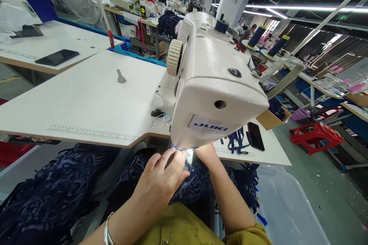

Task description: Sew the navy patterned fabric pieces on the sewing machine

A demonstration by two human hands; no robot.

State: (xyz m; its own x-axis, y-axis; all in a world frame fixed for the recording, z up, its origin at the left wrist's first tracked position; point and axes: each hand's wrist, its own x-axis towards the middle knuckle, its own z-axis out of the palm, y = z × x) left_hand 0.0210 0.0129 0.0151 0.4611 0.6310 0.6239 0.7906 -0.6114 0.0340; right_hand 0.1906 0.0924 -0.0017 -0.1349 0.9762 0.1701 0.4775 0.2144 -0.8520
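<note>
A white sewing machine (218, 80) marked JUKI stands in front of me, and its head hides the needle area. Dark blue patterned fabric (195, 180) lies under it and hangs over the table's front edge. My left hand (163, 174) rests on the fabric just below the machine head, fingers bent and pressed down on the cloth. My right hand (205, 153) reaches beneath the machine head on the right side; its fingers are hidden behind the machine. A lit spot shows between the two hands.
The white table (86, 95) holds a small metal piece (121, 77) at the left and a phone (255, 136) beside dark straps (238, 141) at the right. More patterned fabric (57, 195) is heaped lower left. A clear plastic bin (290, 203) stands lower right, a red stool (316, 136) beyond.
</note>
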